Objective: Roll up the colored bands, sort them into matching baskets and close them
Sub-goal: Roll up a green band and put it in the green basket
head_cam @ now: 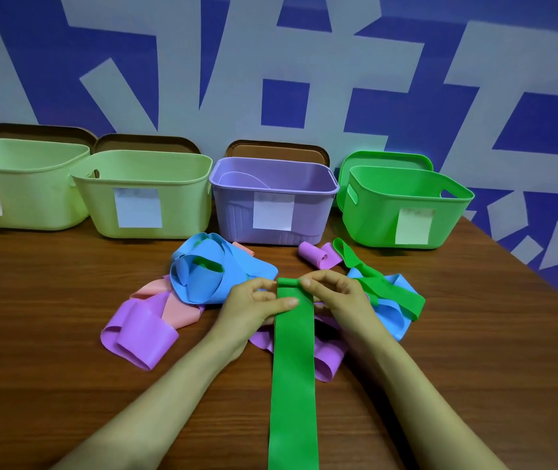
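A long green band (293, 374) lies flat along the table toward me, its far end curled into a small roll. My left hand (254, 303) and my right hand (335, 293) pinch that roll from either side, and my left thumb presses on the flat band. Loose blue (203, 279), purple (142, 334) and pink (176, 307) bands lie heaped to the left. A second green band (386, 286) lies over a blue one on the right. A rolled purple band (313, 254) sits before the purple basket (272, 184). The green basket (406, 205) stands at the right.
Two pale yellow-green baskets (142, 195) (23, 184) stand at the back left; every basket carries a paper label. Brown lids (277, 152) lean on the wall behind three baskets, a green lid (386, 159) behind the green one. The table's right edge runs diagonally.
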